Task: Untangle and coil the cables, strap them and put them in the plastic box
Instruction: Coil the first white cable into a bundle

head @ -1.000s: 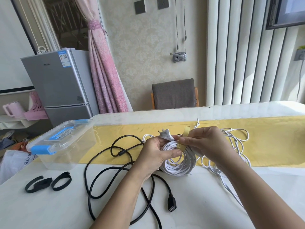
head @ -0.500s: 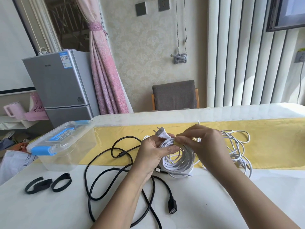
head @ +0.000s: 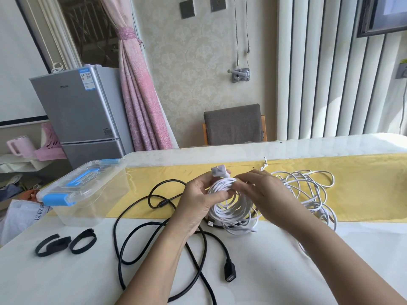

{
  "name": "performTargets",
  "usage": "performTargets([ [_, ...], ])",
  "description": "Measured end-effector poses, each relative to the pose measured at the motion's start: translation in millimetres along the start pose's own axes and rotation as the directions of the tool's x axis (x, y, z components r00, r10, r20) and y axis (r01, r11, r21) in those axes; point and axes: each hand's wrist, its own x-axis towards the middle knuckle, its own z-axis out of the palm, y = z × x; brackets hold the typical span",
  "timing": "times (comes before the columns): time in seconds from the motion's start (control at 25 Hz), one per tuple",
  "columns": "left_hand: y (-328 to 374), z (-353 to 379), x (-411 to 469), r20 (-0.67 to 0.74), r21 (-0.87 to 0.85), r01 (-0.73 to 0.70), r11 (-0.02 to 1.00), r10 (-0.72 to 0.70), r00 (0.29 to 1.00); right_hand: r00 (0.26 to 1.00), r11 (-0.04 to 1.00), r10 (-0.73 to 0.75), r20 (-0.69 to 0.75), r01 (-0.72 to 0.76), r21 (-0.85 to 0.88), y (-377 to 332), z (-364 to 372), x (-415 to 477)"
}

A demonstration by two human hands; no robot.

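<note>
A coiled white cable (head: 231, 208) hangs between my hands over the table's middle, its plug (head: 217, 170) sticking up at the top. My left hand (head: 198, 201) grips the coil's upper left side. My right hand (head: 262, 192) pinches the top of the coil; the yellow strap seen earlier is hidden under its fingers. A loose white cable tangle (head: 308, 190) lies to the right on the yellow runner (head: 363, 188). A black USB cable (head: 154, 234) sprawls loose at the front. The clear plastic box (head: 88, 192) with blue latches stands lidded at the left.
Two black strap loops (head: 66, 244) lie on the white table (head: 66, 278) at the front left. A grey chair (head: 234, 124) stands behind the table's far edge. A fridge (head: 81, 111) and a pink curtain are off to the left.
The yellow strap that my right hand held up over the coil is no longer visible. My right hand has come down onto the coil's top, and both hands have lifted the coil slightly.
</note>
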Motion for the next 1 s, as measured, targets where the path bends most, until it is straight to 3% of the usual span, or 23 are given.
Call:
performTargets([
  [0.12,4.4,-3.2,-0.9,0.001,0.038,-0.065,0.997,0.065,0.998,0.979,0.959,0.12,0.164,-0.157,0.235,-0.9,-3.3,-0.2],
  [0.24,6.6,-1.8,-3.5,0.002,0.089,-0.102,0.991,0.102,0.995,0.925,0.817,0.199,0.323,-0.339,0.467,2.9,-3.0,-0.1],
  [0.32,5.4,-0.2,-4.5,0.021,0.057,-0.121,0.991,0.12,0.993,0.889,0.68,0.199,0.413,-0.428,0.595,1.3,-8.3,-1.8],
  [0.44,6.5,3.0,-4.2,0.086,-0.011,-0.111,0.994,0.111,0.99,0.832,0.347,0.157,0.531,-0.55,0.76,-2.1,-13.9,-3.1],
  [0.52,5.5,1.6,-3.3,0.141,-0.059,-0.061,0.996,0.069,0.988,0.816,0.254,0.126,0.564,-0.577,0.777,-3.0,-12.0,-3.7],
  [0.64,0.9,-7.0,1.1,0.188,-0.137,0.05,0.989,-0.023,0.982,0.829,0.233,0.07,0.555,-0.555,0.799,-6.3,-6.3,-6.8],
  [1.0,5.3,-14.5,-2.5,0.107,-0.055,0.239,0.969,-0.232,0.967,0.915,0.389,0.098,0.392,-0.398,0.831,-9.6,11.7,-4.0],
])
